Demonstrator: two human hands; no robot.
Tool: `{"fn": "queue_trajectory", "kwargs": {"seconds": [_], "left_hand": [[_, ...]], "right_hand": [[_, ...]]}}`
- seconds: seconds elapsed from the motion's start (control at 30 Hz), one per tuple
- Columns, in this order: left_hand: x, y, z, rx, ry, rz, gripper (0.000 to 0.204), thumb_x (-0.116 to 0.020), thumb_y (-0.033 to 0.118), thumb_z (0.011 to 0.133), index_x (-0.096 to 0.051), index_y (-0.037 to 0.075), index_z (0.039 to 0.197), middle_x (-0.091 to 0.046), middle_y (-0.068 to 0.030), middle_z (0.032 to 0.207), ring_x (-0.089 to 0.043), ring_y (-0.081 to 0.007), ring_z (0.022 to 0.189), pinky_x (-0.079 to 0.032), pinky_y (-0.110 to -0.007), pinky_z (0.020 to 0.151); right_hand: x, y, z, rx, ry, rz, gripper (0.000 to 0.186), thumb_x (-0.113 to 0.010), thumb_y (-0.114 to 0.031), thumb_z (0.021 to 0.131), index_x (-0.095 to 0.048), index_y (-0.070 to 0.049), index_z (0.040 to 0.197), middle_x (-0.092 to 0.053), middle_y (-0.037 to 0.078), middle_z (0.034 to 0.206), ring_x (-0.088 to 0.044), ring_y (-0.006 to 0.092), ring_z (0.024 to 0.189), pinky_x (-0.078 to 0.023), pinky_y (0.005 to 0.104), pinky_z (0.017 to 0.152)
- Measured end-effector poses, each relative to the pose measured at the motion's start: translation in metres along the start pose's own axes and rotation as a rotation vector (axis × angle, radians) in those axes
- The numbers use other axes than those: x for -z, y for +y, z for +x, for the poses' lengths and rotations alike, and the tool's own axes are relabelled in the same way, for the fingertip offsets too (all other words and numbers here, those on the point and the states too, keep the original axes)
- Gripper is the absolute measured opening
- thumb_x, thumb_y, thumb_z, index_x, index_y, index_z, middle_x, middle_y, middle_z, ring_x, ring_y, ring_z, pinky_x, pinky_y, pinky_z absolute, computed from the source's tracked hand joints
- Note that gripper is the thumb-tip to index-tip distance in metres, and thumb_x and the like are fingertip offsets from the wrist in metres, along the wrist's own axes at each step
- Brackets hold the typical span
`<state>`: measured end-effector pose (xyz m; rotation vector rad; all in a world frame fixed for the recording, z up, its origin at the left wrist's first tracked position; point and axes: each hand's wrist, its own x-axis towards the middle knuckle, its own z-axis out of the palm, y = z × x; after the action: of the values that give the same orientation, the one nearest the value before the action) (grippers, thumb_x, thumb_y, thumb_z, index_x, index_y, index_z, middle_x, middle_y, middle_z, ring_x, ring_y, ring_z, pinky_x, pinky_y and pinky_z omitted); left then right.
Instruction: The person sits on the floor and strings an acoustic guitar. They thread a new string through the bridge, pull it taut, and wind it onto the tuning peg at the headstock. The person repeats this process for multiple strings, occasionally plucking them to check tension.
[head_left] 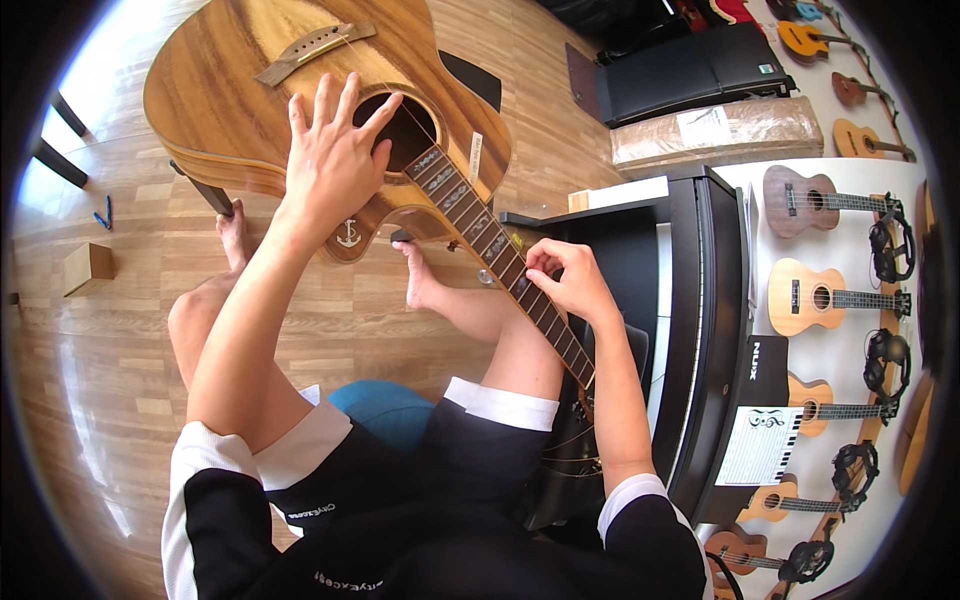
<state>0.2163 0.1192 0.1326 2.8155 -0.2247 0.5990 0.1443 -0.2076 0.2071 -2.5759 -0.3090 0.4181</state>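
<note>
A brown wooden acoustic guitar (250, 60) lies with its body at the far left and its neck slanting toward me on the right. My left hand (335, 165) is open, fingers spread over the guitar's top between the bridge (315, 50) and the sound hole (402, 125). Over the dark, inlaid fretboard (470, 215) my right hand (570, 280) is closed in a pinch; what its fingertips hold is too small to make out. A thin line, seemingly a string, runs from the bridge toward the sound hole. Loose coppery strings (572, 458) curl near the neck's near end.
Right of the neck stands a black piano (695, 300). Ukuleles (805, 297) and headphones (885, 362) hang on the white wall. A wrapped long box (720, 135) lies at the far right. On the wooden floor are a small box (88, 270) and blue tool (103, 212).
</note>
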Motion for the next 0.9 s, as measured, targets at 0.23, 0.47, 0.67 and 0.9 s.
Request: {"fn": "queue_trajectory", "kwargs": {"seconds": [0.23, 0.47, 0.67, 0.9], "left_hand": [[0.004, -0.001, -0.001, -0.008, 0.096, -0.128, 0.046, -0.061, 0.026, 0.092, -0.056, 0.016, 0.137, -0.05, -0.0157, 0.143, -0.04, -0.0361, 0.137, -0.026, -0.055, 0.115], [-0.004, -0.017, -0.001, -0.05, 0.245, -0.296, 0.028, -0.062, 0.02, 0.088, -0.07, 0.004, 0.11, -0.066, -0.0112, 0.123, -0.054, -0.0281, 0.125, -0.033, -0.045, 0.112], [-0.006, -0.015, -0.001, -0.054, 0.246, -0.274, 0.029, -0.062, 0.023, 0.089, -0.072, 0.004, 0.109, -0.066, -0.0105, 0.125, -0.054, -0.0271, 0.125, -0.035, -0.043, 0.111], [-0.007, -0.013, 0.0, -0.101, 0.226, -0.281, 0.027, -0.062, 0.021, 0.092, -0.07, 0.005, 0.113, -0.066, -0.0085, 0.123, -0.056, -0.0283, 0.121, -0.04, -0.042, 0.106]], "right_hand": [[-0.016, 0.051, -0.011, -0.176, -0.113, 0.404, 0.02, -0.063, -0.01, 0.094, -0.061, 0.004, 0.108, -0.064, 0.001, 0.099, -0.06, 0.0067, 0.088, -0.05, 0.025, 0.081], [-0.022, 0.078, -0.011, -0.149, -0.066, 0.453, 0.029, -0.069, -0.024, 0.092, -0.068, 0.002, 0.105, -0.07, 0.005, 0.096, -0.063, 0.0112, 0.091, -0.05, 0.0286, 0.084], [-0.028, 0.079, -0.009, -0.171, -0.036, 0.717, 0.022, -0.074, -0.016, 0.089, -0.069, 0.0, 0.102, -0.069, 0.002, 0.094, -0.063, 0.0085, 0.091, -0.05, 0.0245, 0.083], [-0.023, 0.088, -0.014, -0.332, -0.189, 0.94, 0.027, -0.073, -0.017, 0.088, -0.066, 0.0, 0.109, -0.067, 0.0, 0.097, -0.061, 0.0066, 0.088, -0.05, 0.0236, 0.08]]}}
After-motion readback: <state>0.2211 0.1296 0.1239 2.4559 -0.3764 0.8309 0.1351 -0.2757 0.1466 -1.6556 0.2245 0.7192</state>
